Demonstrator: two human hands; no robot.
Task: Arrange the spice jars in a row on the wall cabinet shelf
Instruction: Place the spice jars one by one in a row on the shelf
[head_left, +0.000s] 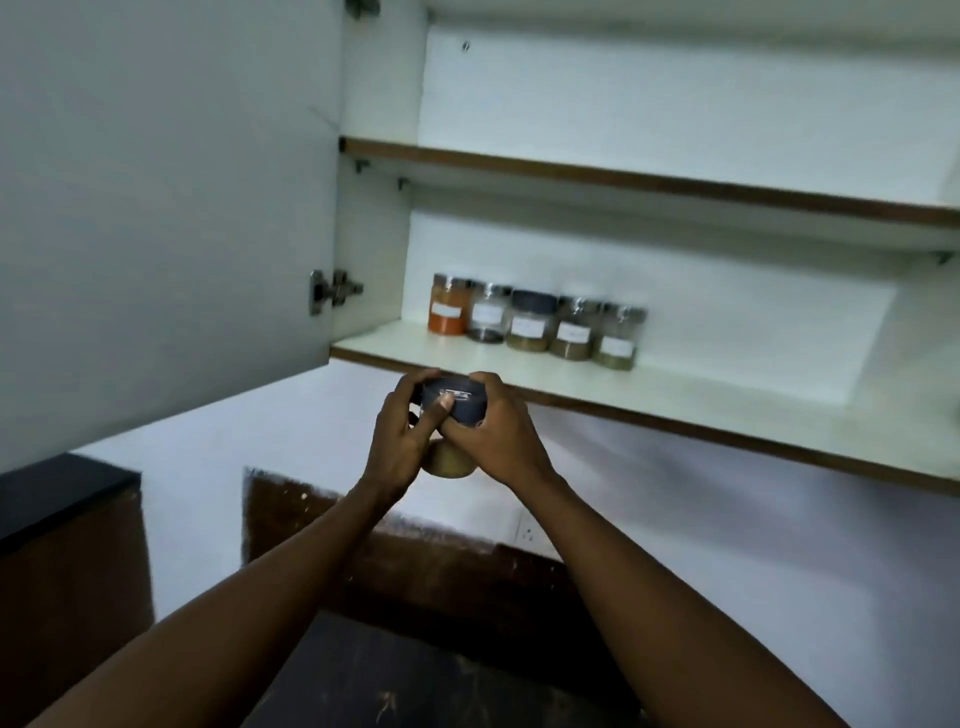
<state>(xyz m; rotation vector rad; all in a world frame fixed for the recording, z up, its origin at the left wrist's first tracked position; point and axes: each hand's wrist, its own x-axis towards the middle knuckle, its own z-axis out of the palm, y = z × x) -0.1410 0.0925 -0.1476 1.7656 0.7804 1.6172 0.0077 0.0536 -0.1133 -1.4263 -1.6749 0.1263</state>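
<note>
A spice jar (454, 400) with a dark grey lid and tan contents is held just below the front edge of the lower cabinet shelf (675, 387). My left hand (402, 436) wraps its left side, thumb on the lid. My right hand (498, 431) grips the lid and right side. Several labelled jars stand in a row at the shelf's back left: an orange-filled jar (448, 312), a nearly empty clear jar (488, 319), a dark-lidded jar (531, 321) and two more jars (574, 328) (618, 338) with brownish spice.
The cabinet door (166, 208) stands open on the left, with a hinge (332, 293) at its edge. An upper shelf (649, 182) runs above. To the right of the jar row the lower shelf is bare. A dark counter (57, 493) sits at the lower left.
</note>
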